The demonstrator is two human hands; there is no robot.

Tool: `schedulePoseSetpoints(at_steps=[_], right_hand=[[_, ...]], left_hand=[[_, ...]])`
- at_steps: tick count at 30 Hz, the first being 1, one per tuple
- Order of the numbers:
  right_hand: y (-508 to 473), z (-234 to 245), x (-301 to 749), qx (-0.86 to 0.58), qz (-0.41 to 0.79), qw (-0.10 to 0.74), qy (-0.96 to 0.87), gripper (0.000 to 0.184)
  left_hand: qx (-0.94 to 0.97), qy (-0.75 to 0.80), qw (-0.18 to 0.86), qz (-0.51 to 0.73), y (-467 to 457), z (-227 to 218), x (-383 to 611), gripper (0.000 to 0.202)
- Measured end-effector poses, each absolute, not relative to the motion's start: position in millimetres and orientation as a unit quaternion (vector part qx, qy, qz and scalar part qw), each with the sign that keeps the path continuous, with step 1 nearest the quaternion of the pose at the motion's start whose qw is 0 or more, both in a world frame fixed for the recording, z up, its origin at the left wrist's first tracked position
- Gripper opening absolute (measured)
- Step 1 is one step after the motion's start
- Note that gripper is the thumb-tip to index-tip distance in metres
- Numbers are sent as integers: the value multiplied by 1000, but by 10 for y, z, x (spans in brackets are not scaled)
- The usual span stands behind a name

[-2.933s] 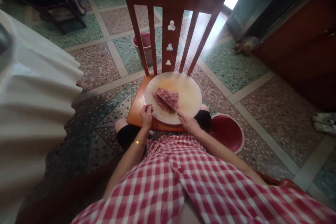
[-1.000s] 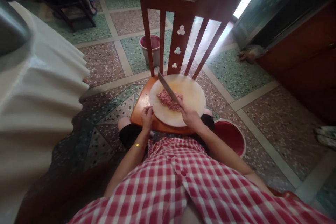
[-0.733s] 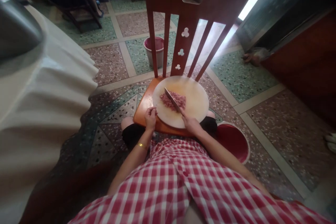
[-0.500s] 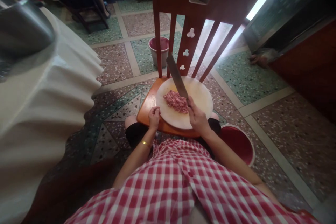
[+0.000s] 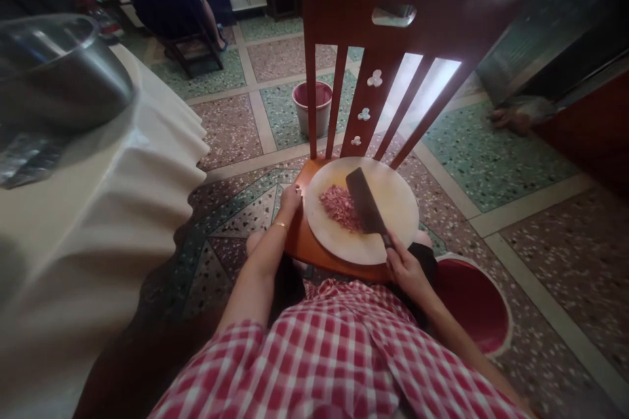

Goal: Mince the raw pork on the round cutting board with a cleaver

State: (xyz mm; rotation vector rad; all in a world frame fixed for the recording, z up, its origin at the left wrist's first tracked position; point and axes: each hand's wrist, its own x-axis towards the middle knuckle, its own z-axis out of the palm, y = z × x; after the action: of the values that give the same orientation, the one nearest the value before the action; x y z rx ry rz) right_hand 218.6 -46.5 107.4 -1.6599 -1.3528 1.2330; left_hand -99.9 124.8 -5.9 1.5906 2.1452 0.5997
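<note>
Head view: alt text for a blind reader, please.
A person's right hand holds a cleaver with its blade over minced meat on a round cutting board set on a wooden chair seat; the left hand rests at the board's left rim. A red basin sits right of the chair.

Surrounding items
Pink bucket (image 5: pixel 313 105) and red basin (image 5: pixel 472 304) are standing on the tiled floor (image 5: pixel 230 131); steel bowl (image 5: pixel 63 78) is resting on white tablecloth (image 5: pixel 122 196).

Centre frame: cutting board (image 5: pixel 393 236) on chair seat (image 5: pixel 307 245), minced meat (image 5: pixel 339 206) on board (cleaver (image 5: pixel 364 201) just right of it). Bucket (image 5: pixel 313 107) behind chair; basin (image 5: pixel 472 304) lower right; table (image 5: pixel 98 222) left.
</note>
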Motion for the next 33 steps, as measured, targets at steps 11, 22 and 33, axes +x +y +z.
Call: schedulePoseSetpoints(at_steps=[11, 22, 33], right_hand=[[-548, 913, 2297, -629, 564, 341, -412, 69], [-449, 990, 2358, -625, 550, 368, -414, 66], [-494, 1113, 2257, -622, 530, 379, -434, 66]], left_hand=[[594, 760, 215, 156, 1628, -100, -999, 25], [468, 695, 323, 439, 1464, 244, -947, 13], [826, 520, 110, 187, 467, 368, -146, 30]])
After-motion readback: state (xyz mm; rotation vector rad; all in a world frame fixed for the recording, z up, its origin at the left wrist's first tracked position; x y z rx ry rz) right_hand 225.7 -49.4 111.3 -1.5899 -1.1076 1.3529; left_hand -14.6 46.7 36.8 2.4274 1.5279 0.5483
